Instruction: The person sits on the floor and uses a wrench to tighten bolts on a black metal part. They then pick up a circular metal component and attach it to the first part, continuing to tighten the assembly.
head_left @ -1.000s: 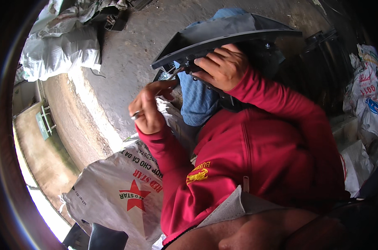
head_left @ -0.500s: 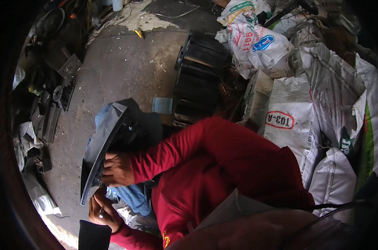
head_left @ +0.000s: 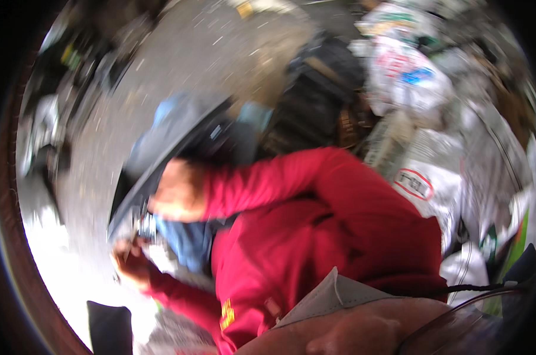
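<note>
A dark grey, long panel-like part [head_left: 164,165] lies slanted over my lap, its inner side black and its far end higher in the picture. Against its inner side is my right hand [head_left: 178,190], fingers curled and blurred by motion; what they grip is hidden. My left hand [head_left: 132,264] is just below the panel's near end, fingers drawn together in a pinch; anything in them is too smeared to name. Between the two hands a small shiny piece [head_left: 145,226] shows. Blue jeans [head_left: 188,245] cover my legs beneath the panel.
Black ribbed blocks [head_left: 315,94] stand on the floor beyond my right arm. White printed sacks [head_left: 407,74] are heaped along the right. Metal parts [head_left: 93,80] lie along the left side. A light blue piece [head_left: 255,115] is beside the panel.
The whole view has shifted and blurred. The panel is tilted further over. My left hand has come slightly away from the panel's near end, while the right stays against its inner side.
</note>
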`<action>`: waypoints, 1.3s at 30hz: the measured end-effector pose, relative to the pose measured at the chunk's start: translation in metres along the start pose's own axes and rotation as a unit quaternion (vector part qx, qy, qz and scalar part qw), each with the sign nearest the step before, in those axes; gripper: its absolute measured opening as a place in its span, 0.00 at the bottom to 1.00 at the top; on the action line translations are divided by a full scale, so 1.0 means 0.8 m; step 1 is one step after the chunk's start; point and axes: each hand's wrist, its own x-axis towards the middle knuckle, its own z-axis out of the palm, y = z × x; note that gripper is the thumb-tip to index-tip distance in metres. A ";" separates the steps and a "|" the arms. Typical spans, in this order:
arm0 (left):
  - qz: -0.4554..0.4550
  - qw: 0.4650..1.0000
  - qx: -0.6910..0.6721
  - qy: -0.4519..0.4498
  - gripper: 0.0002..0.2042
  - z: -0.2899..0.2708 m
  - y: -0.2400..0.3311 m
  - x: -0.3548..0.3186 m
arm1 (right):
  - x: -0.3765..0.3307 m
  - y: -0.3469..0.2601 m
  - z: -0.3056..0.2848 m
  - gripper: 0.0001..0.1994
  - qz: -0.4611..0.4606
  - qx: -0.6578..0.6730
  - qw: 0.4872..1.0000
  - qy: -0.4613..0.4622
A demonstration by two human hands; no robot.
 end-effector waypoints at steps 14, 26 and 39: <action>0.223 0.847 0.477 -0.073 0.06 0.140 0.094 -0.037 | -0.011 -0.013 0.006 0.15 0.100 0.009 0.994 -0.045; -0.041 0.995 0.011 -0.086 0.25 0.059 0.034 -0.011 | -0.021 -0.002 0.008 0.10 0.074 0.055 0.996 -0.016; 0.292 0.708 0.638 -0.079 0.05 0.163 0.096 -0.030 | -0.020 -0.006 0.009 0.07 0.078 0.100 0.992 -0.017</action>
